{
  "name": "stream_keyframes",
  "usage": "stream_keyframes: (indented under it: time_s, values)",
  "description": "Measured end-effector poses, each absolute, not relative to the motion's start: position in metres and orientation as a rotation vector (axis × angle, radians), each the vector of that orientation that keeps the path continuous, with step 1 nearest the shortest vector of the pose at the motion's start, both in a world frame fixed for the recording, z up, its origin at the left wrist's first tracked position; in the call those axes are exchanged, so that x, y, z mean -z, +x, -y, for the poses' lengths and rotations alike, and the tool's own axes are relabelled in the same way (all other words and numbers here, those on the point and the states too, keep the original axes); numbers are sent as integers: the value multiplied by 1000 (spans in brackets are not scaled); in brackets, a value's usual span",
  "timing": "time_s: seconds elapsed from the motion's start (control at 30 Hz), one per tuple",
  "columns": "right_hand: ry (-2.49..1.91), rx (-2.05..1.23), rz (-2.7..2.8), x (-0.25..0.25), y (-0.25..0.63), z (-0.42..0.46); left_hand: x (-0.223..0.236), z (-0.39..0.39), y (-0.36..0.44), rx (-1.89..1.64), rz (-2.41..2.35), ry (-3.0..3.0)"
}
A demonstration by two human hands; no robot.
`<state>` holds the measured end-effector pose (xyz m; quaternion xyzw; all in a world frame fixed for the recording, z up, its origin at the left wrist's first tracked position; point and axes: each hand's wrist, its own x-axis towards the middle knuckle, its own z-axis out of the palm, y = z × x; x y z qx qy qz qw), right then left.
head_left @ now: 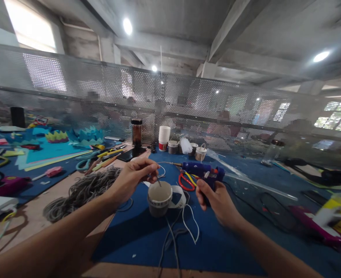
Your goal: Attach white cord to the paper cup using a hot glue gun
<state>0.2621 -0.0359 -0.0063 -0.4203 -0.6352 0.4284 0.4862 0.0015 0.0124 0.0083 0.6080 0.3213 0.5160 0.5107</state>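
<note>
My left hand [143, 170] is closed in a pinch on the end of a thin grey cord [159, 181], over the rim of a small cup [159, 200]. The cup stands upright, its sides grey below and a pale printed band near the top. In my right hand [217, 200] is a blue glue gun [198, 169], its nozzle pointing left towards my left fingers. A white ribbon [178, 197] curls beside the cup. White string [194, 226] and grey cord [174, 241] lie in front of it. Behind the glue gun are red-handled scissors [185, 182].
A heap of grey cord [86, 189] lies left of the cup. Farther back stand a dark jar [136, 133], stacked paper cups [164, 136] and several small wrapped cups [173, 146]. Pliers and coloured paper [51, 150] are at left. A mesh screen [106, 88] borders the blue-covered table.
</note>
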Motion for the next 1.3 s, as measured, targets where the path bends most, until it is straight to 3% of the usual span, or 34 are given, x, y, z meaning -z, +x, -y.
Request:
stream_keyframes:
  time_s: [0.4, 1.3]
  values:
    - [-936, -1147, 1491, 7, 261, 35, -11, -10, 2, -1268, -804, 1527]
    - [-1153, -878, 1603, 2, 262, 36, -15, -6, 3, -1293, -836, 1535]
